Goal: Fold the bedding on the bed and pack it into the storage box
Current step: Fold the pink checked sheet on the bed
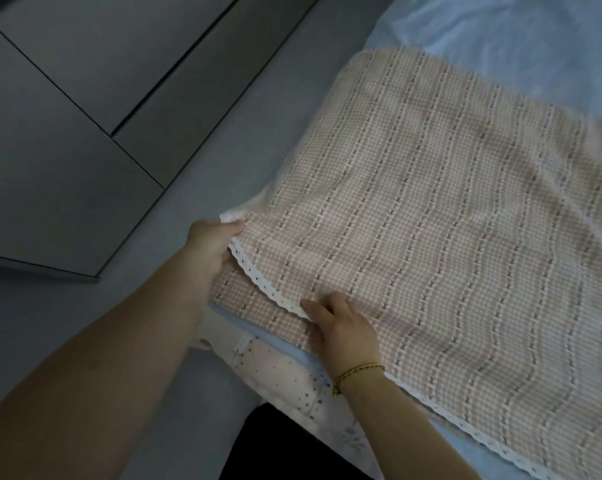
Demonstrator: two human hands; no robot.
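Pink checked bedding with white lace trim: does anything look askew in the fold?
Yes. On the pink checked bedding, the top layer's white lace edge stops short of the layer beneath, leaving a checked strip uncovered at the near left corner; the edges are not aligned.

Pinching the lace-trimmed corner of the pink checked bedding point(431, 202) with the left grip point(212, 244), raised above the lower layer. Holding the same lace edge with the right grip point(344, 332), gold bracelet point(358, 371) at wrist. Spread over the blue bed point(517, 39).
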